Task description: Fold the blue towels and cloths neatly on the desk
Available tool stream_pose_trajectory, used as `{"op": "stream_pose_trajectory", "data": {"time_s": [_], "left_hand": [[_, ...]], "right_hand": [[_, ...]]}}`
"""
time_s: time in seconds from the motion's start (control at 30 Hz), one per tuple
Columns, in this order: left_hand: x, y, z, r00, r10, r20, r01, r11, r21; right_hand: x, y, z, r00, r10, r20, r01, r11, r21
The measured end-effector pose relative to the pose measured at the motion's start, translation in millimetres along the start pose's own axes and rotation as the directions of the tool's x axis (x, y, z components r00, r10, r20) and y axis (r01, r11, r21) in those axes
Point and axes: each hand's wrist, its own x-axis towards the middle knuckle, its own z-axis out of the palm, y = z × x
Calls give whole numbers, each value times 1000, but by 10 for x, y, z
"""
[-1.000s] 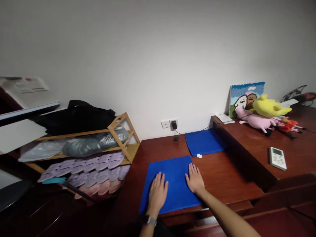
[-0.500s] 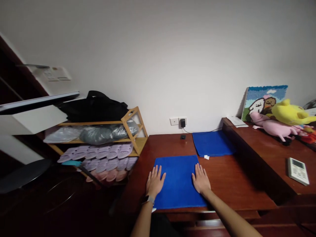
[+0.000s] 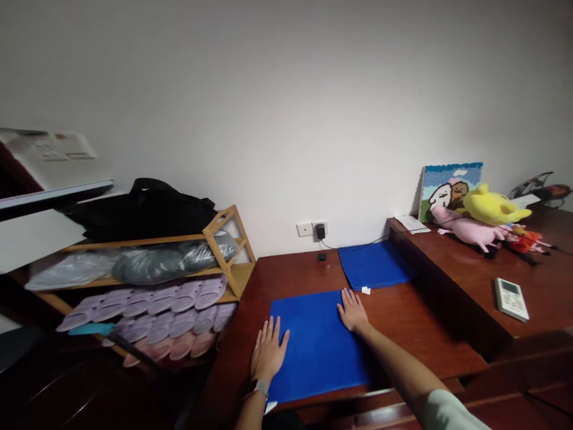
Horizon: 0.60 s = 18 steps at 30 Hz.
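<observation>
A blue cloth (image 3: 313, 352) lies spread flat on the brown wooden desk (image 3: 286, 273), with a white tag showing at its near left corner. My left hand (image 3: 269, 349) rests flat over its left edge, fingers stretched out, with a watch on the wrist. On the cloth's far right part lies my right hand (image 3: 352, 310), palm down and fingers apart. Neither hand grips anything. Farther back, a second blue cloth (image 3: 378, 264) lies near the wall, a white tag at its front edge.
At left stands a wooden rack (image 3: 230, 254) with slippers (image 3: 183, 298) and a black bag (image 3: 147, 209). A black plug (image 3: 320, 231) sits in the wall socket. The raised right surface holds plush toys (image 3: 490, 206), a picture (image 3: 452, 179) and a white calculator-like device (image 3: 511, 298).
The view has turned a little to the right. My right hand has slid toward the far right corner of the near cloth, while my left hand stays at its left edge.
</observation>
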Motion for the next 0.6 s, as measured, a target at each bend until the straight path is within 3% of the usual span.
{"op": "stream_pose_trajectory", "data": {"time_s": [0.27, 0.5, 0.6], "left_hand": [[24, -4, 4, 1000, 1, -7, -1, 999, 34], [40, -56, -45, 998, -15, 61, 10, 997, 82], [79, 34, -107, 999, 18, 31, -22, 994, 107]], "right_hand": [[14, 17, 95, 999, 2, -36, 0, 999, 37], [8, -13, 87, 999, 8, -47, -6, 999, 50], [14, -11, 98, 999, 3, -46, -1, 999, 48]]}}
